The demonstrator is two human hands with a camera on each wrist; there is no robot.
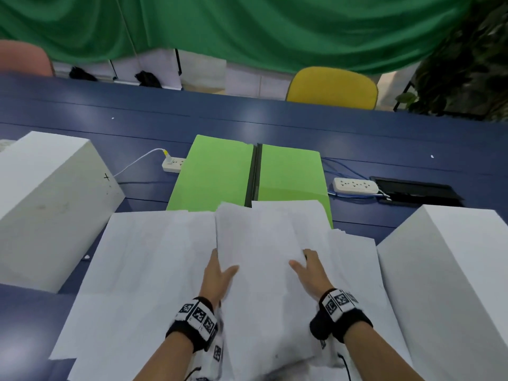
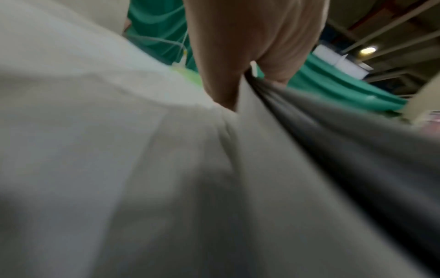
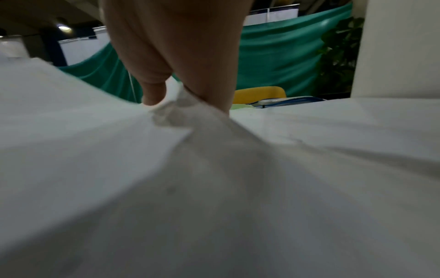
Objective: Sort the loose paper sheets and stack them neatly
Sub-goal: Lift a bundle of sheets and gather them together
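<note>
A bundle of white sheets [image 1: 261,257] is lifted a little above the blue table [image 1: 275,125], held at both side edges. My left hand [image 1: 221,266] grips its left edge, thumb on top and fingers underneath. My right hand [image 1: 305,264] grips the right edge the same way. In the left wrist view the left hand [image 2: 245,82] pinches the layered edge of the bundle [image 2: 273,150]. In the right wrist view the right hand [image 3: 183,97] pinches crumpled paper [image 3: 214,169]. More loose sheets [image 1: 143,270] lie spread flat under and around the bundle.
An open green folder [image 1: 214,177] lies just beyond the sheets. White boxes stand at the left [image 1: 46,204] and right [image 1: 453,270]. Two power strips [image 1: 173,163] [image 1: 354,186], cables and a black tray [image 1: 415,189] lie farther back. A yellow chair [image 1: 332,88] stands behind the table.
</note>
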